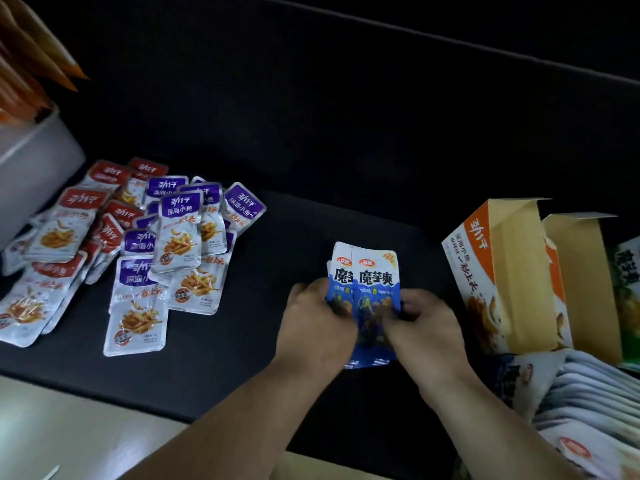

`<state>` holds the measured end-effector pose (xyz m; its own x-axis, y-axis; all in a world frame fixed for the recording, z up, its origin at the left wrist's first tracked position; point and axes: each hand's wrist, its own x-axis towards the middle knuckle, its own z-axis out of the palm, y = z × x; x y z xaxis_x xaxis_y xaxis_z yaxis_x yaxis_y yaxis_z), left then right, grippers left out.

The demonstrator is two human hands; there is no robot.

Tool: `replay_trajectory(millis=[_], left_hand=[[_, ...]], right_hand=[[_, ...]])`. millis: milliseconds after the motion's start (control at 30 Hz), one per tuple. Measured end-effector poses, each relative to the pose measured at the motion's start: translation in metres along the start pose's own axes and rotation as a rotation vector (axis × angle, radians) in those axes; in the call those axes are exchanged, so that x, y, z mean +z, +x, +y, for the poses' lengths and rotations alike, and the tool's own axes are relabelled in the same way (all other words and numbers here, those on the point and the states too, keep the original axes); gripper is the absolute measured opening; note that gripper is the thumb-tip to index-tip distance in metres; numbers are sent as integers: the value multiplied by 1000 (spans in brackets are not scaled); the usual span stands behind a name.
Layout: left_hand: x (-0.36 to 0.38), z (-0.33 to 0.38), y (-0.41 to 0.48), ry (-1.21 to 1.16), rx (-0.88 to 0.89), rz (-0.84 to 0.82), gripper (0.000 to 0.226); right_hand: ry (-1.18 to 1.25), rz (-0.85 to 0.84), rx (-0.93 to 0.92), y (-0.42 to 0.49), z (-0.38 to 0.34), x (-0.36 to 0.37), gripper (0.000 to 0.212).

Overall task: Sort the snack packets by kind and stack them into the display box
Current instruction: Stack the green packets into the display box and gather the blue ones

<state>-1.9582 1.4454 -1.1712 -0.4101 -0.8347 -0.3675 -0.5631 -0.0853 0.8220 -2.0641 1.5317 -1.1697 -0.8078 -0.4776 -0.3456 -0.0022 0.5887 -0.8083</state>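
Near centre: gripping blue packets [372, 282] with left hand [317, 323] and right hand [427, 329], pinched from both sides, likely to square one kind into a stack. Noted display box [474, 268] open at 3 o'clock, unsorted packets [176, 233] at 9 o'clock.

Were bare throughout: left hand [317, 327] and right hand [426, 330], uncovered from the fingers back. Behind the fingers, ran on into a bare left forearm [221, 427] and right forearm [502, 420], uncovered as far as the lower edge of view. Showed fingertips blurred, nails too unclear to tell.
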Motion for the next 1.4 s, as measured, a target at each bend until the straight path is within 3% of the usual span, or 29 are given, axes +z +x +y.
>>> replay_trajectory(millis=[100, 167, 233, 333, 433, 600, 833, 933, 1067, 1167, 1300, 1400], left_hand=[[5, 3, -11, 34, 1, -10, 37], [9, 12, -19, -128, -79, -48, 42], [9, 23, -23, -332, -172, -68, 44], [6, 25, -13, -493, -297, 22, 55], [-3, 29, -14, -439, -310, -53, 16], [-5, 18, -21, -128, -114, -166, 23], [-17, 12, -30, -349, -74, -133, 26], [-26, 18, -38, -342, 14, -161, 30], [-40, 45, -61, -261, 192, -356, 55], [-41, 65, -79, -191, 217, -480, 76], [-40, 94, -111, -78, 266, -655, 82], [-40, 123, -142, -41, 323, -788, 86]], right_hand=[[-5, -21, 2, 0, -2, -2, 21], [16, -28, 7, -2, -5, -3, 32], [38, -48, 22, -3, -6, -2, 30], [84, -78, 71, -5, -7, -3, 34], [133, -144, 110, -9, -9, -10, 34], [115, -197, 110, -12, -12, -12, 45], [180, -192, 49, -20, -27, -12, 59], [254, -241, 52, -26, -40, -26, 76], [184, -291, -12, -47, -66, -56, 103], [153, -294, 0, -67, -82, -81, 113], [158, -275, 69, -103, -98, -125, 109], [233, -177, 116, -130, -105, -168, 93]])
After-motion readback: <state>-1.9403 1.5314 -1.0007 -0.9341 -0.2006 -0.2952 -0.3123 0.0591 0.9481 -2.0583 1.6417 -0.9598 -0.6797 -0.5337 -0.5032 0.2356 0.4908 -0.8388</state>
